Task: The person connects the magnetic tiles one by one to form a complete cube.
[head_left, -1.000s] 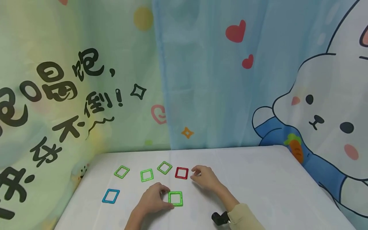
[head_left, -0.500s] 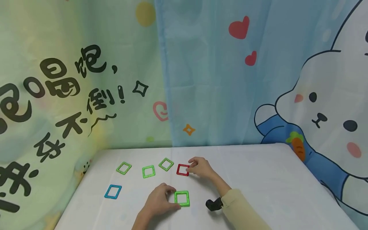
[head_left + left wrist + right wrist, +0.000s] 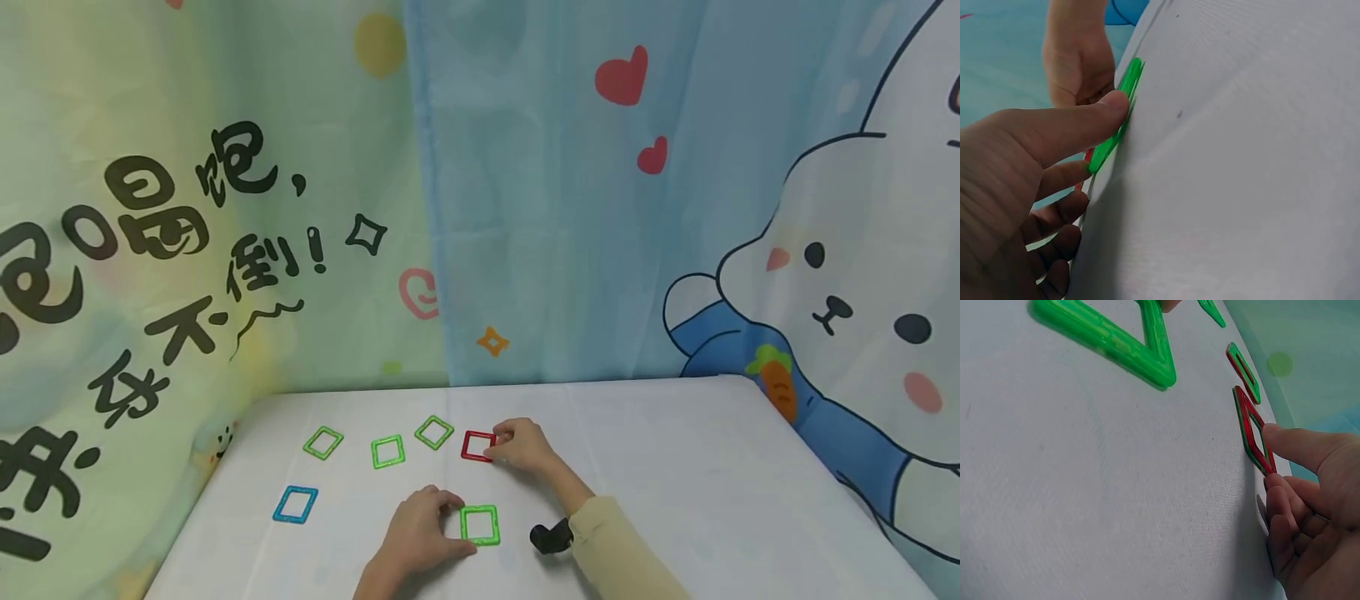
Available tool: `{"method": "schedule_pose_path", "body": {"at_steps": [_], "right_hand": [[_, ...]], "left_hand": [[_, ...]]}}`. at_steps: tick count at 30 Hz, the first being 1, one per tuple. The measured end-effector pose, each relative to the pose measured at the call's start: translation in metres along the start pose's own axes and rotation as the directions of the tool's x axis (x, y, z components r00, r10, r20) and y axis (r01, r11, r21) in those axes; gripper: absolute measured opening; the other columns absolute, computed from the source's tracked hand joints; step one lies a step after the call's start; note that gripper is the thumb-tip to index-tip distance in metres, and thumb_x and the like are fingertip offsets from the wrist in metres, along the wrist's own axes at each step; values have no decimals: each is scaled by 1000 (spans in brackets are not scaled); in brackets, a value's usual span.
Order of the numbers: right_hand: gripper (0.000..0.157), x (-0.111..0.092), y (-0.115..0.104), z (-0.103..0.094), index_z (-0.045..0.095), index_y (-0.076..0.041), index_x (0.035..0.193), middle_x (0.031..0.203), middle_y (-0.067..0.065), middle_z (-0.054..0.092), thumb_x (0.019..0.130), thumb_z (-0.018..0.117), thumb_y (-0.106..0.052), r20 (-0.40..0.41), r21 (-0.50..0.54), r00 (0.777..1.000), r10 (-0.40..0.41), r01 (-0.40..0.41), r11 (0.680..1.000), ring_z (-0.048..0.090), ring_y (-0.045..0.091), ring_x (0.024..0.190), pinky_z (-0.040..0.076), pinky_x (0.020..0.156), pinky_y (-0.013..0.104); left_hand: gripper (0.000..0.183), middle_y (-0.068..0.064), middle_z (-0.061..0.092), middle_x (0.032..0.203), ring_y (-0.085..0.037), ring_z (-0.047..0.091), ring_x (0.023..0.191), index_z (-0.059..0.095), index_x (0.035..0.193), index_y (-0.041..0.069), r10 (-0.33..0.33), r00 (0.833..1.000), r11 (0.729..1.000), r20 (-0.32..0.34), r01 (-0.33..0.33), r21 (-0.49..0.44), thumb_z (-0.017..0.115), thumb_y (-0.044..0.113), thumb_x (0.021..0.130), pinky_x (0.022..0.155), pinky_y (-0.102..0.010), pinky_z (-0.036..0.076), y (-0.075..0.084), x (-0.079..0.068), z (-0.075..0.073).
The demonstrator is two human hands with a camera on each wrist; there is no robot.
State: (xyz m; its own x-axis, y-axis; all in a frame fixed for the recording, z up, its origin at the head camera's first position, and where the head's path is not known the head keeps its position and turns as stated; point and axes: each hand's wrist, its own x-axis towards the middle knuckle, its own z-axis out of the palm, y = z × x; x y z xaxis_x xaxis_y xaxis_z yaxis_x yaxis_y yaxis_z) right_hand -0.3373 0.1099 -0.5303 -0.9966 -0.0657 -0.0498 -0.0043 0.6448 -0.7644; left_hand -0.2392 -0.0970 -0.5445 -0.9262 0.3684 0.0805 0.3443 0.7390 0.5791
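My left hand [image 3: 422, 533] pinches a hollow green square tile [image 3: 480, 507] by its left side, the index finger at the upper corner and the thumb along the bottom edge. The left wrist view shows this green tile [image 3: 1110, 147] edge-on under the thumb. Further back, my right hand [image 3: 525, 447] pinches the right side of a hollow red square tile [image 3: 464, 445]. In the right wrist view the thumb [image 3: 1291, 442] lies on one side of the red tile [image 3: 1244, 425], other fingers at its lower corner. Green shows along the red tile's underside.
Three more hollow green tiles lie left of the red one: a near tilted tile [image 3: 424, 426], a square tile [image 3: 389, 464] and a far-left tile [image 3: 313, 438]. A blue tile [image 3: 288, 520] lies in front at left. Printed curtains [image 3: 525, 250] hang behind the white table [image 3: 675, 467].
My right hand has moved left onto the red tile, from just beside it. My left hand has shifted rightward with the green tile. The other tiles keep their places on the table.
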Motion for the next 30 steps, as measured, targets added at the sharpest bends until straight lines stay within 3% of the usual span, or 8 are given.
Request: {"method": "schedule_pose_path", "body": {"at_steps": [9, 15, 19, 30], "right_hand": [[41, -4, 1, -3, 69, 1, 110, 79, 2, 59, 76, 84, -16, -17, -23, 1000, 14, -15, 1000, 52, 17, 74, 44, 66, 30], [37, -5, 5, 0, 70, -2, 104, 78, -1, 60, 74, 85, -17, -42, -22, 999, -29, 28, 999, 53, 16, 73, 44, 66, 32], [32, -3, 5, 1, 70, -5, 99, 80, -1, 63, 73, 85, -14, -100, 15, 992, -79, 81, 997, 57, 16, 75, 46, 70, 36], [19, -4, 6, 6, 71, -7, 95, 77, 0, 66, 79, 80, -11, -183, 88, 977, -109, 126, 988, 59, 13, 67, 49, 61, 29]], "left_hand": [[56, 11, 52, 83, -7, 47, 74, 72, 108, 15, 13, 1000, 1000, 29, -12, -29, 91, 40, 62, 69, -30, 42, 0, -1, 1], [54, 13, 51, 82, -6, 46, 72, 73, 109, 15, 19, 999, 998, 39, -17, -55, 90, 39, 63, 66, -27, 41, -5, -1, 2], [53, 13, 51, 83, -6, 46, 73, 73, 109, 16, 31, 999, 998, 22, -30, -63, 89, 39, 64, 67, -27, 41, -9, 0, 3], [54, 11, 51, 83, -8, 47, 76, 72, 111, 17, -20, 998, 996, 53, 25, -88, 89, 37, 64, 70, -29, 43, -9, 0, 1]]}}
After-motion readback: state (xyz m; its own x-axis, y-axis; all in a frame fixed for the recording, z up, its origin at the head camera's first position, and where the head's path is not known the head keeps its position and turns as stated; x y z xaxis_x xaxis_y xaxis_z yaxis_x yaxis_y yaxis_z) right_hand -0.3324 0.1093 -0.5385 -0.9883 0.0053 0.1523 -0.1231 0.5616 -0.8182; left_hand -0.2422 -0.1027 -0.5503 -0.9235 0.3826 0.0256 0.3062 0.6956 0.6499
